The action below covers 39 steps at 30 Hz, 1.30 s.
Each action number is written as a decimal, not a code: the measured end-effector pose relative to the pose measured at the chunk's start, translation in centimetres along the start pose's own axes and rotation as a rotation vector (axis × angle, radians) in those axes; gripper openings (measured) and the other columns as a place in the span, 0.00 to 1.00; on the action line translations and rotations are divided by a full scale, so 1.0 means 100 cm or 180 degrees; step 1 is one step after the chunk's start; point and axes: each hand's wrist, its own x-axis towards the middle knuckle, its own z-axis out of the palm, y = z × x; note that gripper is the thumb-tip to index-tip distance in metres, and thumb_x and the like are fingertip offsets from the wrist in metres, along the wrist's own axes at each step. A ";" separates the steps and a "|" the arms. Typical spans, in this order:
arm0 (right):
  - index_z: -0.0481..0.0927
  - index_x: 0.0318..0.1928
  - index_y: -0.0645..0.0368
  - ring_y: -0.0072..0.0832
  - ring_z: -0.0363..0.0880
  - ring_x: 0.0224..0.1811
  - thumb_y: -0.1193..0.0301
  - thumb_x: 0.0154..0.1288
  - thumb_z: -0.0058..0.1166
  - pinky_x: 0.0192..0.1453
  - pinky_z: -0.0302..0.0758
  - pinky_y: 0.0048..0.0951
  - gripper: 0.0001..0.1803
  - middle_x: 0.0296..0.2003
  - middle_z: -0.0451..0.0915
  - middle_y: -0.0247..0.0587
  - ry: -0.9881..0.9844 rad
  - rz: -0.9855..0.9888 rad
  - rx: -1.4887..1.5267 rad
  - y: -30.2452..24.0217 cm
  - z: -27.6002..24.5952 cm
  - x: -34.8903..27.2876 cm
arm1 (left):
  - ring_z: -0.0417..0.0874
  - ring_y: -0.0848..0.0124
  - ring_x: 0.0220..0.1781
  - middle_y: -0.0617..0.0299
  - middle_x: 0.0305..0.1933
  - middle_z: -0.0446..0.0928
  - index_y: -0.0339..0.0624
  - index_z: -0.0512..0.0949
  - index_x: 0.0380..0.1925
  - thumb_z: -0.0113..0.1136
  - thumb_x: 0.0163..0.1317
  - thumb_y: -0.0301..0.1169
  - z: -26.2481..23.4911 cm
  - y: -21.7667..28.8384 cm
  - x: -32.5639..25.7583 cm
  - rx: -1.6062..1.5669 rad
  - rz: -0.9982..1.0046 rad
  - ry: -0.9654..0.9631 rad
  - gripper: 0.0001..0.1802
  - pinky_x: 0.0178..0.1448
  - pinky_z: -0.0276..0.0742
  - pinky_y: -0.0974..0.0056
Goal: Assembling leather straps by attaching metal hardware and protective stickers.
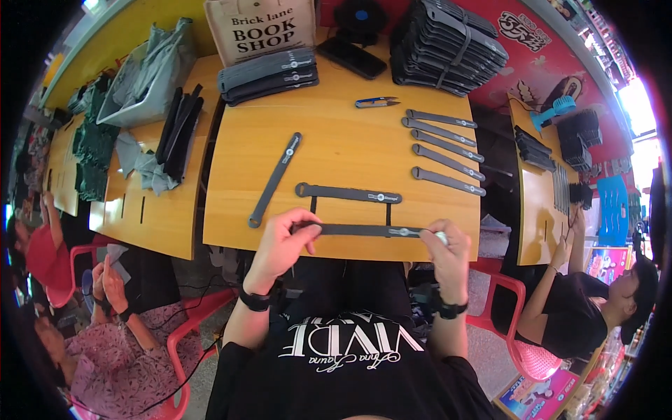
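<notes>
Near the table's front edge, a dark grey strap with white print is stretched level between my hands. My left hand pinches its left end, and my right hand grips the right end with thumb and fingers. Just beyond it lies another grey strap, level, with a hole at its rounded left end. A further strap rests slantwise to the left. Several similar straps form a row at the right side of the table.
Blue-handled thread snips and a phone lie farther back. Bundled straps are piled at the back right, with folded ones before a cloth bag. A grey bin stands left. People sit at both sides.
</notes>
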 end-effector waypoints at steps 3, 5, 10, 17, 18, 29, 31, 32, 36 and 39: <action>0.76 0.28 0.63 0.09 0.61 0.19 0.80 0.59 0.59 0.21 0.55 0.17 0.05 0.18 0.67 0.22 0.0036 0.0214 0.0015 0.019 0.024 0.012 | 0.74 0.80 0.19 0.64 0.24 0.76 0.32 0.78 0.33 0.58 0.61 0.20 -0.010 -0.012 0.013 0.0313 0.0116 0.0485 0.02 0.25 0.69 0.75; 0.76 0.28 0.62 0.08 0.60 0.20 0.80 0.59 0.59 0.22 0.54 0.17 0.05 0.18 0.66 0.20 0.0043 0.0149 0.0011 0.023 0.030 0.018 | 0.73 0.80 0.16 0.65 0.20 0.75 0.31 0.78 0.30 0.59 0.60 0.21 -0.012 -0.014 0.021 0.0815 0.0184 0.0946 0.02 0.21 0.67 0.74; 0.77 0.29 0.61 0.07 0.61 0.16 0.78 0.60 0.58 0.19 0.54 0.15 0.04 0.16 0.67 0.21 -0.0111 -0.0071 -0.0298 0.028 0.034 0.033 | 0.73 0.80 0.16 0.65 0.19 0.73 0.31 0.77 0.30 0.59 0.60 0.21 -0.011 -0.010 0.033 0.0849 0.0101 0.1040 0.03 0.21 0.68 0.73; 0.76 0.29 0.62 0.08 0.58 0.21 0.80 0.61 0.58 0.23 0.53 0.17 0.04 0.18 0.66 0.20 -0.0176 0.0266 -0.0140 0.024 0.031 0.035 | 0.73 0.79 0.16 0.65 0.19 0.72 0.31 0.76 0.30 0.60 0.60 0.21 -0.008 -0.007 0.039 0.1061 -0.0041 0.1105 0.03 0.19 0.68 0.72; 0.76 0.29 0.63 0.08 0.58 0.21 0.80 0.61 0.58 0.23 0.53 0.17 0.04 0.18 0.66 0.20 -0.0177 0.0314 -0.0151 0.022 0.031 0.036 | 0.73 0.79 0.16 0.65 0.19 0.72 0.31 0.76 0.30 0.60 0.60 0.21 -0.007 -0.006 0.040 0.1072 -0.0054 0.1100 0.03 0.19 0.68 0.72; 0.77 0.28 0.65 0.13 0.61 0.20 0.79 0.57 0.61 0.22 0.58 0.21 0.05 0.16 0.68 0.29 0.0141 0.0073 -0.0499 0.034 0.044 0.046 | 0.71 0.79 0.17 0.64 0.21 0.74 0.32 0.76 0.30 0.59 0.61 0.23 -0.010 -0.009 0.051 0.1193 -0.0007 0.1261 0.04 0.20 0.68 0.71; 0.77 0.28 0.65 0.14 0.62 0.20 0.80 0.57 0.61 0.22 0.59 0.22 0.05 0.16 0.69 0.30 0.0171 0.0101 -0.0555 0.034 0.044 0.047 | 0.71 0.79 0.17 0.64 0.21 0.74 0.32 0.76 0.30 0.59 0.61 0.23 -0.010 -0.010 0.052 0.1216 -0.0034 0.1249 0.04 0.20 0.67 0.71; 0.77 0.28 0.65 0.15 0.63 0.20 0.80 0.56 0.61 0.22 0.60 0.22 0.05 0.16 0.70 0.32 0.0185 0.0120 -0.0598 0.034 0.044 0.047 | 0.71 0.80 0.17 0.64 0.21 0.74 0.32 0.76 0.30 0.59 0.61 0.23 -0.010 -0.010 0.053 0.1227 0.0001 0.1254 0.04 0.20 0.67 0.72; 0.76 0.27 0.66 0.16 0.64 0.20 0.80 0.56 0.61 0.23 0.61 0.23 0.05 0.17 0.70 0.34 0.0191 0.0108 -0.0615 0.034 0.046 0.049 | 0.70 0.80 0.16 0.64 0.21 0.74 0.31 0.76 0.30 0.60 0.61 0.23 -0.007 -0.010 0.053 0.1234 0.0050 0.1340 0.04 0.19 0.64 0.72; 0.76 0.27 0.67 0.18 0.64 0.20 0.80 0.55 0.61 0.23 0.62 0.24 0.06 0.17 0.70 0.37 0.0211 0.0098 -0.0633 0.034 0.047 0.050 | 0.70 0.80 0.16 0.64 0.20 0.74 0.31 0.76 0.30 0.60 0.61 0.22 -0.006 -0.012 0.053 0.1272 0.0070 0.1376 0.04 0.19 0.64 0.72</action>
